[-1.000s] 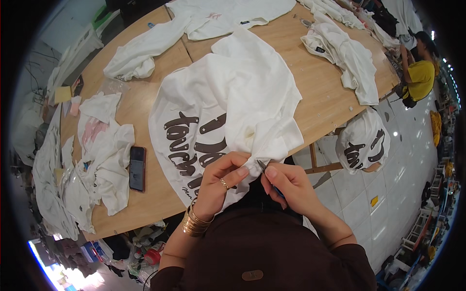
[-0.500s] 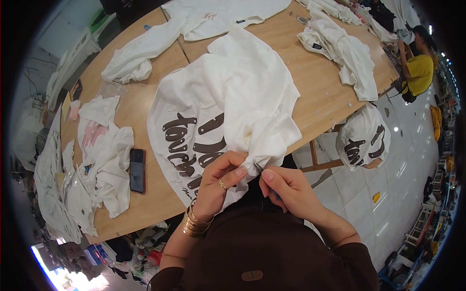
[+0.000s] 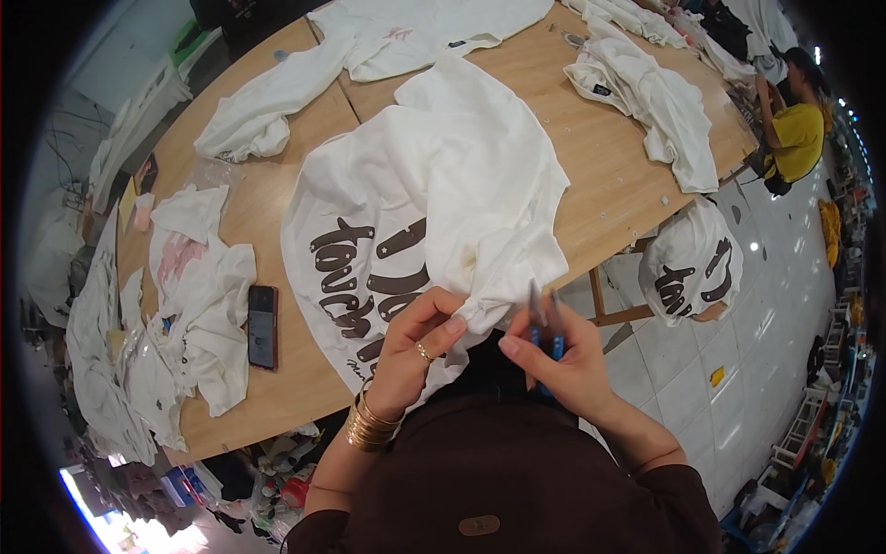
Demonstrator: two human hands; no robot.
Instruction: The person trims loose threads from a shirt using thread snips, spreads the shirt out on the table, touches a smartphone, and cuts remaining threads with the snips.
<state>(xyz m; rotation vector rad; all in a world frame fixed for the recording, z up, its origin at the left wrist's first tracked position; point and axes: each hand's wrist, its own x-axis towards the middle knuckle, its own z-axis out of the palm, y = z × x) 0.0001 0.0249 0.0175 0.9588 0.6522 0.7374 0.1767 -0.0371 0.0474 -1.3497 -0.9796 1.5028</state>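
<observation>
Look, the left hand [image 3: 413, 349] pinches a gathered edge of the white printed garment [image 3: 480, 166], which spreads over the counter [image 3: 600, 175] and past its near edge. Beside it, the right hand [image 3: 574, 366] grips blue-handled snips [image 3: 535, 319], blades parted and pointing away.

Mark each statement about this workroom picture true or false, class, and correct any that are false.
1. The left hand pinches a white garment. True.
2. The right hand is empty. False: it holds blue-handled snips.
3. A phone lies on the table. True.
4. Gold bracelets are worn on the right arm. False: they are on the left.
5. A person in yellow is at the picture's upper right. True.
</observation>
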